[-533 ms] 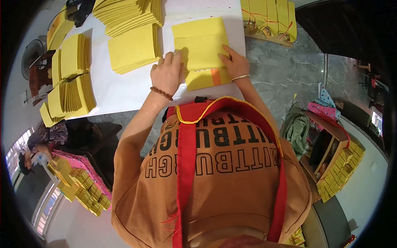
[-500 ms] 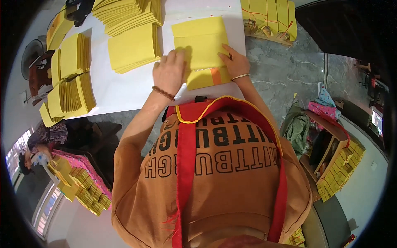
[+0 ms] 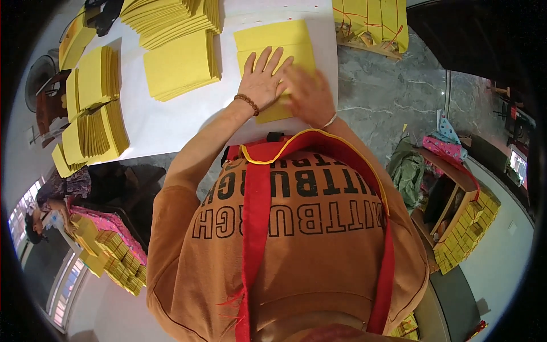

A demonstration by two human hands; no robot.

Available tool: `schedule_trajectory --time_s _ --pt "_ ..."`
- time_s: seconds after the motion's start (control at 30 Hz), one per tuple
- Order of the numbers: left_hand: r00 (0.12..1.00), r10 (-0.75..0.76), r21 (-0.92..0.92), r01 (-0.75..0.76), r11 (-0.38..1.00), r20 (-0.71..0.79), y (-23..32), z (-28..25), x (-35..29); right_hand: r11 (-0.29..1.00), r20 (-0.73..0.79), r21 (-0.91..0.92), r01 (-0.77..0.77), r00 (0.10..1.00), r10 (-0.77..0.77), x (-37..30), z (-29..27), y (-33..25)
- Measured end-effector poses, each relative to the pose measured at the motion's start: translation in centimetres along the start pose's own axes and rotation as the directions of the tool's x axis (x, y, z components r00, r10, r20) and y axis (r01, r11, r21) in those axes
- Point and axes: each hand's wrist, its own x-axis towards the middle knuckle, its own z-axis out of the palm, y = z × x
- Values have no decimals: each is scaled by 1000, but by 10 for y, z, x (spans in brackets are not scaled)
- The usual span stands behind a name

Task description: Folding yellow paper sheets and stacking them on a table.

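Observation:
A creased yellow paper sheet (image 3: pixel 273 35) lies flat at the front right of the white table (image 3: pixel 171 121). Spread flat on the middle of it is my left hand (image 3: pixel 261 84), its fingers pointing away from me and holding nothing. My right hand (image 3: pixel 312 98) overlaps the sheet's right side, close beside the left fingers. Motion smears its fingers, so their shape is unclear. The two hands hide much of the sheet's lower half. Left of the sheet sits a neat stack of folded yellow paper (image 3: pixel 178 65).
Taller yellow stacks (image 3: pixel 171 17) fan out behind, and more paper bundles (image 3: pixel 97 77) line the table's left end. Red-tied yellow packets (image 3: pixel 370 23) are beyond the right edge. A wooden shelf (image 3: pixel 447 171) stands at right; another person (image 3: pixel 54 208) is at far left.
My left hand has moved right and forward and spread flat on the sheet. My right hand has come in from the sheet's right edge, covering the orange stripe seen before.

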Motion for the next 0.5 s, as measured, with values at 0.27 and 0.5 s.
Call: schedule_trajectory --time_s 0.27,0.5 --pt "991 -110 -498 57 866 -78 -19 -9 -6 974 126 162 155 976 -176 -18 13 -9" --pt "989 139 -202 -127 971 46 -12 -20 -43 968 217 234 95 965 -147 -12 2 -6"
